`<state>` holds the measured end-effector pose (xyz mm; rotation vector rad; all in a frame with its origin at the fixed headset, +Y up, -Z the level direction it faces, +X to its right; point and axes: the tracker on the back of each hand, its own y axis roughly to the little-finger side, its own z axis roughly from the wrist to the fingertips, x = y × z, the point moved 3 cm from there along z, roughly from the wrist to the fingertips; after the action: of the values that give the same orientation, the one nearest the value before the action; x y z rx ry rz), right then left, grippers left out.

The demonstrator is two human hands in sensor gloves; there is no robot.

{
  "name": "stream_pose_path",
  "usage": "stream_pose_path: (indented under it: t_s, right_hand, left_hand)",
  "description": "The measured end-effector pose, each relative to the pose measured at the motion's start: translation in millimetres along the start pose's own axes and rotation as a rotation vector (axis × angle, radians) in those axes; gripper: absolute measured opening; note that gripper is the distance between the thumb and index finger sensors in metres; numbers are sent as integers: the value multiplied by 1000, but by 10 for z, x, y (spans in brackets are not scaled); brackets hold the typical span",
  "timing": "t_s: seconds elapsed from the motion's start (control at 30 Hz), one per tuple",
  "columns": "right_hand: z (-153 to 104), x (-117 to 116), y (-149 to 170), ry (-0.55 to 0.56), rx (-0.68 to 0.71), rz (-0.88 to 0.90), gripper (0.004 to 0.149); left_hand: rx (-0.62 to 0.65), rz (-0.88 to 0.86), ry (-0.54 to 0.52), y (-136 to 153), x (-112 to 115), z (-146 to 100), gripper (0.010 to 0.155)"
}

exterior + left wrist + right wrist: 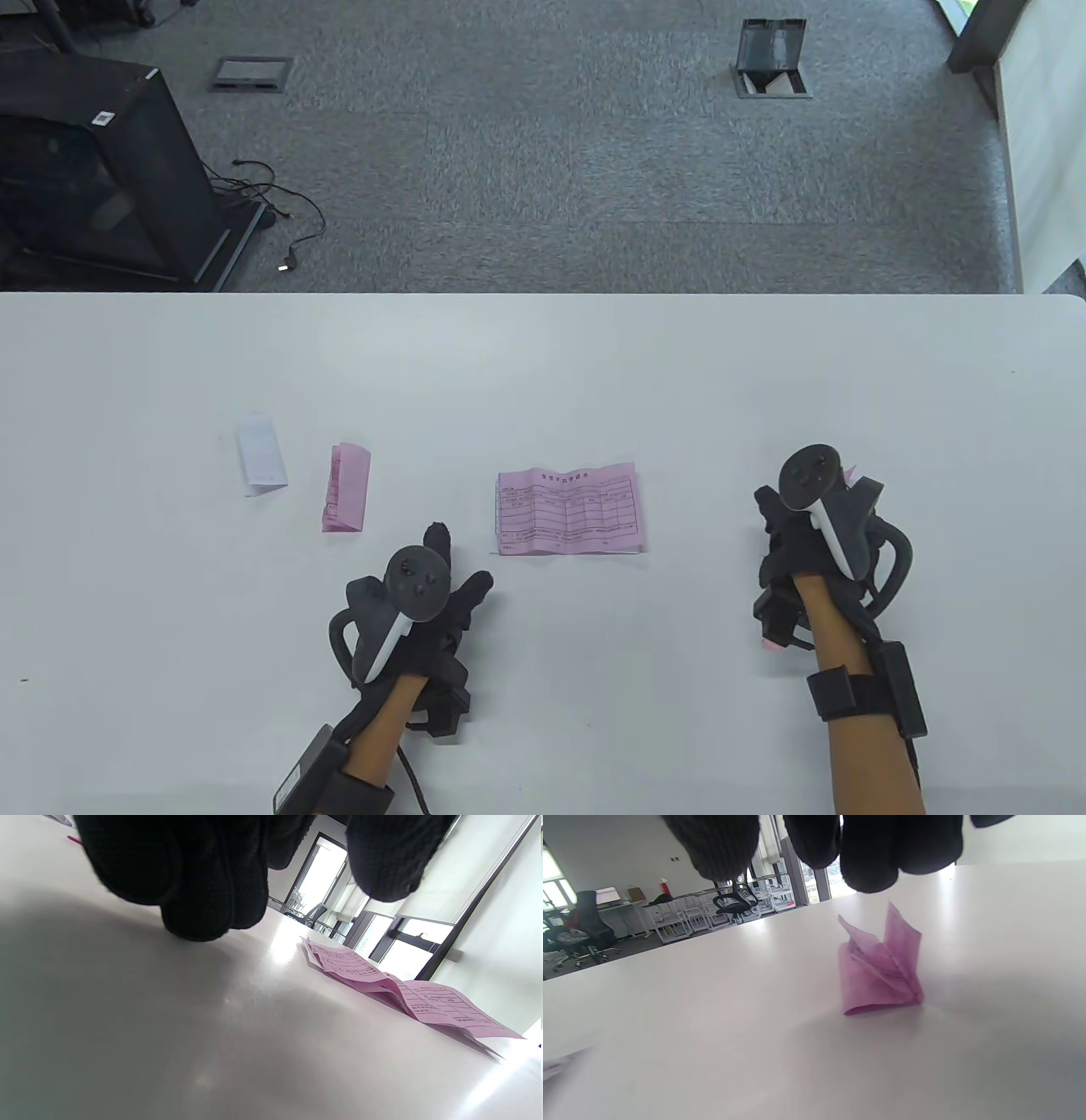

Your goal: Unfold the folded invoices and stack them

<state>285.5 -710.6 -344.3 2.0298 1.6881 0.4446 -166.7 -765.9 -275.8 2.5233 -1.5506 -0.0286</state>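
Both hands, left hand (420, 598) and right hand (814, 531), loosely spread, nothing held, near unfolded pink invoice (567, 510).

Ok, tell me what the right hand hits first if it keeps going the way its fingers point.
Most likely the folded pink invoice: the right wrist view shows it on the table just ahead of the right hand and its fingertips, nothing between. The exact gap is unclear.
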Motion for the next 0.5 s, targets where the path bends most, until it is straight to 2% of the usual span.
stream_pose_path:
  t_s: [0.07,0.23,0.37,0.5]
  right_hand:
    - [76,-48,168,-19,-57,16,66]
    - [201,-130,418,12,-152,-32,75]
    - [285,-263,526,-51,-201,18,85]
    - [361,-421,566,-112,-230,83,82]
  left_hand:
    - [0,-14,15,38,-11,-8,81]
    - [-9,-30,24,98,-25,15,81]
    - [-15,-55,27,126,-27,24,81]
    - [-18,-63,31,134,-32,25,80]
